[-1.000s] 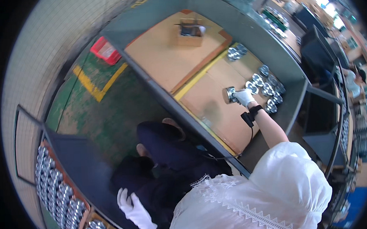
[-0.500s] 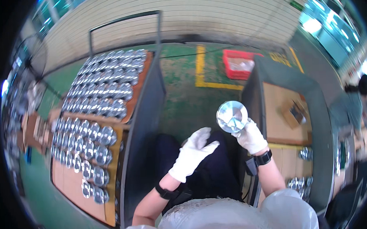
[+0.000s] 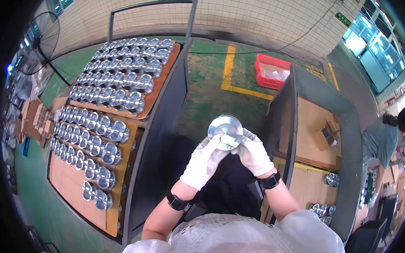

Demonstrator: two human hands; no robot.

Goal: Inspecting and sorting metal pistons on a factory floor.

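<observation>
Both white-gloved hands hold one round, shiny metal part (image 3: 225,127) in front of my lap, its flat face turned up. My left hand (image 3: 206,161) grips its left and lower edge, thumb lying across the face. On the lower right rim, the fingers of my right hand (image 3: 253,155) are closed. What the fingertips do beneath the part is hidden. To the left, many similar metal parts (image 3: 133,103) stand in rows on a cart, some on a brown board (image 3: 161,88) and others on cardboard (image 3: 74,191). A few more metal parts (image 3: 322,209) sit in the grey bin at my right.
The dark cart (image 3: 159,128) with its raised handle (image 3: 152,4) stands close on my left. A grey high-walled bin (image 3: 349,133) holds a small cardboard box (image 3: 326,137). Beyond are a red crate (image 3: 272,72) and a floor fan (image 3: 37,42). A person (image 3: 383,136) works at far right.
My right hand has brought the metal part left and in front of me. My left hand, empty and open before, has taken hold of it too. The view has shifted slightly.
</observation>
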